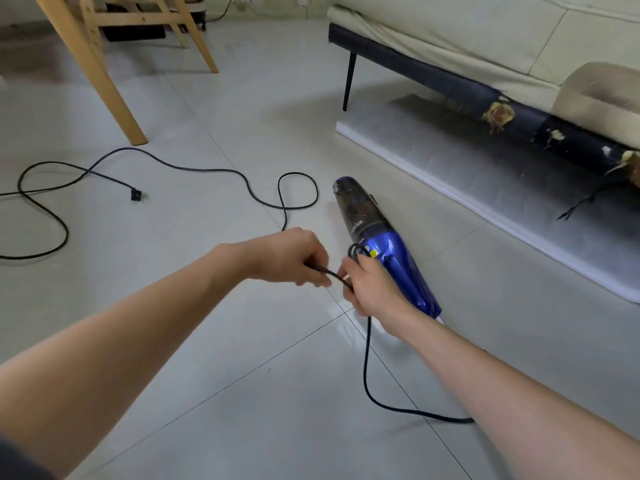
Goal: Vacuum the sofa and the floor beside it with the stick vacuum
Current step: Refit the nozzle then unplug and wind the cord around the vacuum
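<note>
The stick vacuum (384, 244) lies on the floor (242, 98) beside the sofa (467, 36); both hands, left hand (294, 258) and right hand (370, 285), pinch its cord (365, 368), likely untangling slack while the plug (136, 195) lies loose.

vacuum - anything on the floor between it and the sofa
Nothing tall. A flat white mat lies on the floor along the sofa front, between it and the vacuum. The cord, held in both hands, trails on the near side.
</note>
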### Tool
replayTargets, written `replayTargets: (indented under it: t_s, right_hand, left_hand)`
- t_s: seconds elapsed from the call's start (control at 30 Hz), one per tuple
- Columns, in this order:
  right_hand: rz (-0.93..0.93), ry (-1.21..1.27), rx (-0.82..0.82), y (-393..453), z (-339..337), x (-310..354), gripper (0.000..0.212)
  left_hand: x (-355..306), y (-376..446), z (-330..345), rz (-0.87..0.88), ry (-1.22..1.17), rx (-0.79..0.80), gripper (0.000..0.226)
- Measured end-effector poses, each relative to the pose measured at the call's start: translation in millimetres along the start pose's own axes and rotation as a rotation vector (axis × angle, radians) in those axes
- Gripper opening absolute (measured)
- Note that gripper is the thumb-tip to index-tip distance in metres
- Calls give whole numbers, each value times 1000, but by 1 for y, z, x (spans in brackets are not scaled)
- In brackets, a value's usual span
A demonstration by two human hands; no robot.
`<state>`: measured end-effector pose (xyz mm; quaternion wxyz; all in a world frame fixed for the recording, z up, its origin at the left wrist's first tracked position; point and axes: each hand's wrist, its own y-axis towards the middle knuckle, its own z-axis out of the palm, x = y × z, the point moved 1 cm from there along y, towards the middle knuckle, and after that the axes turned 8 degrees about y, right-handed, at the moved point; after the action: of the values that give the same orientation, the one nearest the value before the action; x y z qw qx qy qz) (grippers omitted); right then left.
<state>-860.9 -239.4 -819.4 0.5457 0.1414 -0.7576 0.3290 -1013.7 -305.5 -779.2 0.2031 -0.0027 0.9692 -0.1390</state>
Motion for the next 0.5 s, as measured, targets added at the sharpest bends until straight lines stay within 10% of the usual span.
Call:
replayTargets:
  t_s: [0.3,0.5]
  right_hand:
    - [57,210,41,-5,-19,-1,45]
    - [23,505,113,-3,-6,24,40]
  left_hand:
    - [43,-23,5,-146,-768,-356,24]
    - [8,2,11,-133,-870,-262,30]
